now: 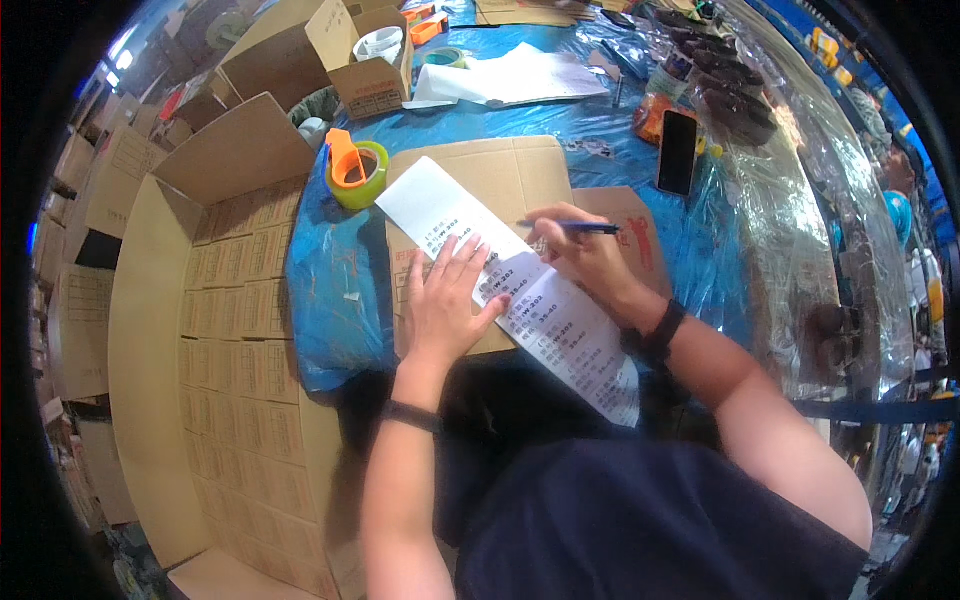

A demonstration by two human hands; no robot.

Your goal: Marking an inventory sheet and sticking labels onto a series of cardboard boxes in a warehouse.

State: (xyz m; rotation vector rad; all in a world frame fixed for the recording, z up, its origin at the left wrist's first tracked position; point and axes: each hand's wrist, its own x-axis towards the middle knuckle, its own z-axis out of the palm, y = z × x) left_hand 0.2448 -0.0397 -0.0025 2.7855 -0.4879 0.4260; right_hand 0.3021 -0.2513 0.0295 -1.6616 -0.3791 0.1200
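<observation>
Paper strip [520, 285], long and white, is pinned flat on a cardboard box [500, 180] by the spread, released left hand [447, 300], while a blue pen [572, 227] is gripped just right of it by the right hand [590, 255], a tape roll [357, 173] lying far left.

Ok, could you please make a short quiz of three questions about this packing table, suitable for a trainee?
1. True or false: the right hand holds a blue pen.
2. What does the left hand press flat? A) long white paper strip B) black phone C) tape dispenser
3. Fill in: the strip lies on a flattened ____ box.

Key: 1 true; 2 A; 3 cardboard.
</observation>
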